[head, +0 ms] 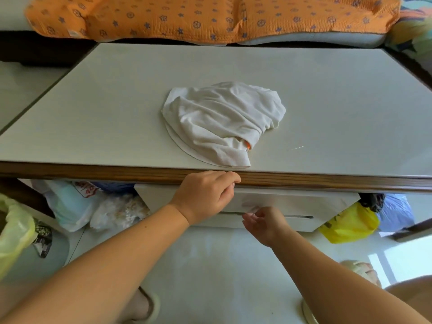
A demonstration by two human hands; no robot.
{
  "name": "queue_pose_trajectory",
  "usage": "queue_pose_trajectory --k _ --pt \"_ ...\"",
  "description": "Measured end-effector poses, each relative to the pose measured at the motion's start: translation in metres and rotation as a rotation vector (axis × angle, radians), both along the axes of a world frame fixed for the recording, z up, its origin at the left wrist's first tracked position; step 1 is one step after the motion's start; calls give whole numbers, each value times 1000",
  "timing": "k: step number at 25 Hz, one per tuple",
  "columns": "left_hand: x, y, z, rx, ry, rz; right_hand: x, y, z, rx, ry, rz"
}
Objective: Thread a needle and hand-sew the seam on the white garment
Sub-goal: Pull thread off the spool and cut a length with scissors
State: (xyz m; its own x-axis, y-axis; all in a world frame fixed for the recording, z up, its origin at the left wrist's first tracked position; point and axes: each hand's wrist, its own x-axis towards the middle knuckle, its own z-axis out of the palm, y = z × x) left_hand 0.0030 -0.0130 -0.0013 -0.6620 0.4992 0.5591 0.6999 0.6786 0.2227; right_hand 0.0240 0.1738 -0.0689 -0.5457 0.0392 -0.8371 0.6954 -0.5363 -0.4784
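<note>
Two hands hover at the near edge of the table (117,101), around six o'clock from the white garment (224,120). The left hand (205,195) is curled, with its thumb tip pressed to the forefinger against the wooden rim. That pose would suit a pinch on fine thread, but no thread shows, so I cannot tell whether it holds anything. The right hand (264,223) sits lower, at about five o'clock from the left, well apart from it. Its fingers are loosely bent and nothing is visible between them. The spacing looks like the stance for drawing out a length of thread, though that is only a guess.

Behind the hands is a white drawer front (304,202) under the tabletop. The garment lies bunched in the middle of the table, partly covering a pale round mat (174,141). A small orange bit (248,146) peeks from its folds. The needle (296,148) lies bare on the table at four o'clock from the garment, near it but not touching, probably left there within the right hand's reach. It appears untouched, so threading looks not yet begun.

A yellow bag (348,223) sits under the table at three o'clock from the hands, and an orange quilt (210,17) lies at twelve.
</note>
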Motion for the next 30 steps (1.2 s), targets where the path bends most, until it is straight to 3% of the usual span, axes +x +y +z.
queue_pose_trajectory --k 2,4,6,9,10,12,15,20,25,30 --pt "1 -7 0 -22 -27 5 9 -3 18 178 -34 256" --pt "5 -14 -1 -65 -86 1 23 -6 54 382 -39 826" --pt "11 -14 3 -130 -226 22 31 -13 94 494 106 1193" --pt "13 -11 15 -304 -589 174 22 -18 121 1007 538 1123" --pt "12 -11 17 -372 -696 208 17 -16 118 1188 615 1119" --pt "10 -18 19 -390 -902 226 11 -11 101 1366 584 1301" --pt "1 -42 16 -323 -1019 273 5 -4 71 1304 407 1537" --pt "-2 -57 -8 -407 -1024 265 -8 -29 52 1310 539 1644" --pt "9 -34 -33 -643 -1001 182 -20 -63 24 1358 448 1887" --pt "8 -23 -48 -882 -911 196 -13 -61 16 1316 415 1967"
